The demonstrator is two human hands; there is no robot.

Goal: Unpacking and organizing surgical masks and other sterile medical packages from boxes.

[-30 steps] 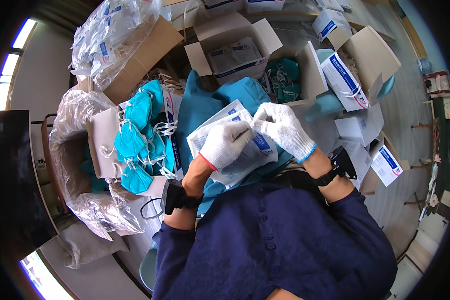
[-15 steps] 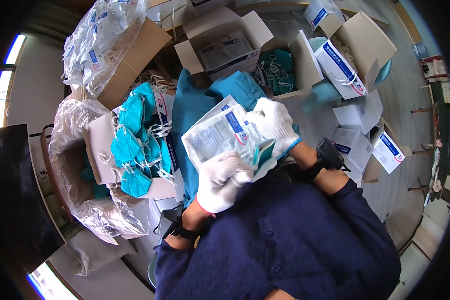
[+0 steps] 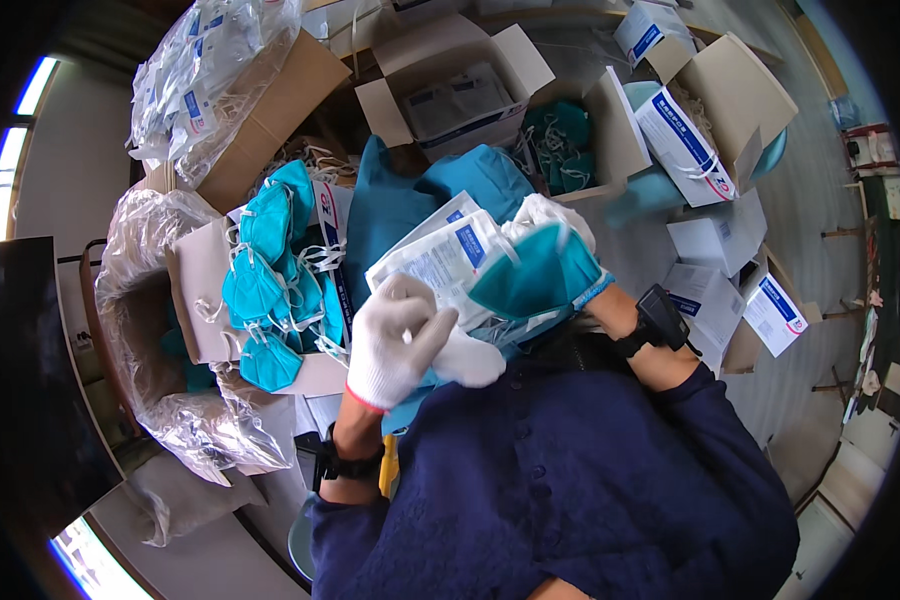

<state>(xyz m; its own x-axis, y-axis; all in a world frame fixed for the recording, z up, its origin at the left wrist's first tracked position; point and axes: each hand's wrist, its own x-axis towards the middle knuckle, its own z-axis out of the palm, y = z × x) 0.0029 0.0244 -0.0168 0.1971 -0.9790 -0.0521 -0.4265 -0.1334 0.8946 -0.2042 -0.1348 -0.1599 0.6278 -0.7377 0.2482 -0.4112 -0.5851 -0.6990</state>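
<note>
The right hand (image 3: pixel 562 217), in a white glove with a blue cuff, is clamped on an unfolded teal mask (image 3: pixel 535 278), which sits just above the right side of some white packets (image 3: pixel 432 262). The left hand (image 3: pixel 398 335), in a white glove with a red cuff, is near and left of the mask, its fingers curled; whether they grip anything, I cannot tell. The packets rest on a blue cloth (image 3: pixel 373 200). To the left, more teal masks (image 3: pixel 255 285) overlap on a box (image 3: pixel 202 310). An open carton (image 3: pixel 525 60) stands on the far side.
</note>
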